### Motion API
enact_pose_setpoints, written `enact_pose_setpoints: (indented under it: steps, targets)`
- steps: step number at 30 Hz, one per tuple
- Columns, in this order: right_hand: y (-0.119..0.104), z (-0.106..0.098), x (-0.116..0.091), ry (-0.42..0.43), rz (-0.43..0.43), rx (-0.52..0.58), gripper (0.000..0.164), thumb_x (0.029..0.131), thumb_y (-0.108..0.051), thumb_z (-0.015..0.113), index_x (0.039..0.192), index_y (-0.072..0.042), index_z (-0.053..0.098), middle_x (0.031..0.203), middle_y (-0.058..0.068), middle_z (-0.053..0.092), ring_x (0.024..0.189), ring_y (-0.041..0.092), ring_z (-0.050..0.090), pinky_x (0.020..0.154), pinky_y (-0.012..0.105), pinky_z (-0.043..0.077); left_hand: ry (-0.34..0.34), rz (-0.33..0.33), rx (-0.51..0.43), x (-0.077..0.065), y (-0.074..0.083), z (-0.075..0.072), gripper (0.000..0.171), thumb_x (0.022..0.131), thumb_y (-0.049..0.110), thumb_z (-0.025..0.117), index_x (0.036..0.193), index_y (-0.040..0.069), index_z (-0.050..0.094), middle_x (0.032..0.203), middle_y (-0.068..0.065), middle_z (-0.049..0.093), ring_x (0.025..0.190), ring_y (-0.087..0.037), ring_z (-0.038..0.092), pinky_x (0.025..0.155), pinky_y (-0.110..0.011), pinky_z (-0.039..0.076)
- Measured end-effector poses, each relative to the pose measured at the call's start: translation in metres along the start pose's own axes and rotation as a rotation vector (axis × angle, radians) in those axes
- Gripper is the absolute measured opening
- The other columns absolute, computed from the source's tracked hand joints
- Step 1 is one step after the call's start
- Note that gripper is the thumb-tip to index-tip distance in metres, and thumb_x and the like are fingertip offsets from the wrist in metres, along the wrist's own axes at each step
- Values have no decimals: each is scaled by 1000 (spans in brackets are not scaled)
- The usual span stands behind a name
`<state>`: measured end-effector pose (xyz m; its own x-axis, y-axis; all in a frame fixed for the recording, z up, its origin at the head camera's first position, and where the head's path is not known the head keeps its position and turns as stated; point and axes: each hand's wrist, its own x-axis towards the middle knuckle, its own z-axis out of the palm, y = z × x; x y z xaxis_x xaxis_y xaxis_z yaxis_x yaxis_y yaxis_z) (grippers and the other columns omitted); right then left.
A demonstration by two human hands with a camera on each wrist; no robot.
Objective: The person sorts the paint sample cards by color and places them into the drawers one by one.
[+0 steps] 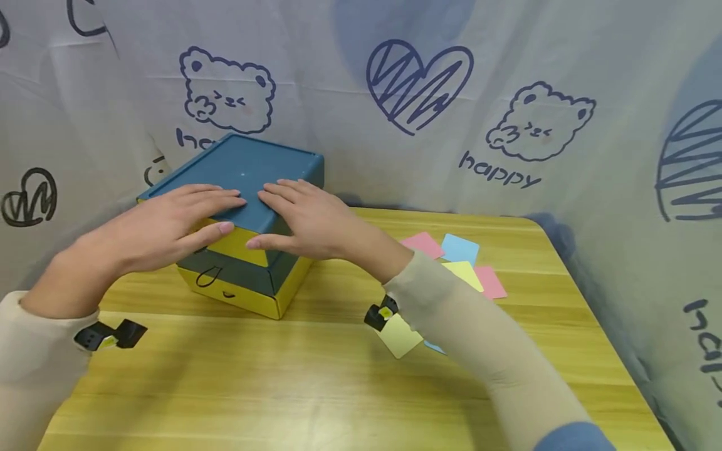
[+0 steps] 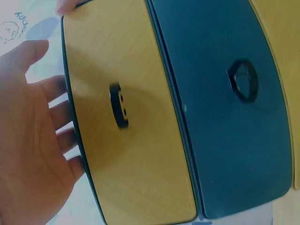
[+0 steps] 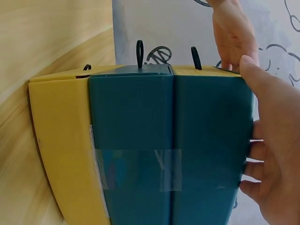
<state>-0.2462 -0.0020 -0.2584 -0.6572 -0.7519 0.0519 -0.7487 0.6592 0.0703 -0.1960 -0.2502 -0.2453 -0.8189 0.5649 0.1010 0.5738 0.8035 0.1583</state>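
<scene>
A stacked drawer box (image 1: 248, 163) stands at the left back of the table, blue-green on top. Its upper front is yellow (image 2: 145, 183), the middle one blue-green (image 2: 220, 154) and the lowest yellow (image 1: 237, 297); black loop pulls (image 2: 253, 80) hang from the fronts. My left hand (image 1: 160, 225) lies over the top's front left, fingers extended. My right hand (image 1: 318, 219) lies over the front right corner with straight fingers, thumb along the edge. Clear tape (image 3: 136, 168) crosses the box's side in the right wrist view.
Pink (image 1: 424, 244), blue (image 1: 459, 248) and yellow (image 1: 400, 338) paper squares lie scattered on the wooden table (image 1: 271, 388), right of the box and partly under the right forearm. A printed cloth (image 1: 338, 113) hangs close behind the table and along its sides.
</scene>
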Motion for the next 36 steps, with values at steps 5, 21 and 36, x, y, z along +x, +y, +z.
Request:
enact_pose_setpoints:
  steps: [5, 21, 36]
  targets:
    - [2, 0, -4, -2, -2, 6, 90, 88, -79, 28, 158, -22, 22, 161, -5, 20, 148, 16, 14, 118, 29, 7, 71, -1, -34, -7, -21, -2, 52, 103, 38, 49, 149, 14, 43, 155, -14, 35, 144, -39, 20, 112, -64, 15]
    - [42, 4, -33, 32, -144, 151, 85, 91, -71, 44, 156, -19, 27, 160, -4, 24, 148, 13, 11, 118, 28, -4, 107, 25, -71, -20, -56, 12, 59, 100, 32, 57, 154, 27, 35, 161, -3, 21, 148, -27, 14, 106, -70, 21]
    - [77, 10, -64, 92, -173, 271, 69, 99, -49, 51, 155, -14, 30, 161, 2, 24, 149, 15, 7, 119, 29, 2, 156, 96, -97, 0, -28, 27, 49, 106, 30, 43, 154, 24, 36, 160, 4, 24, 148, -19, 15, 114, -57, 20]
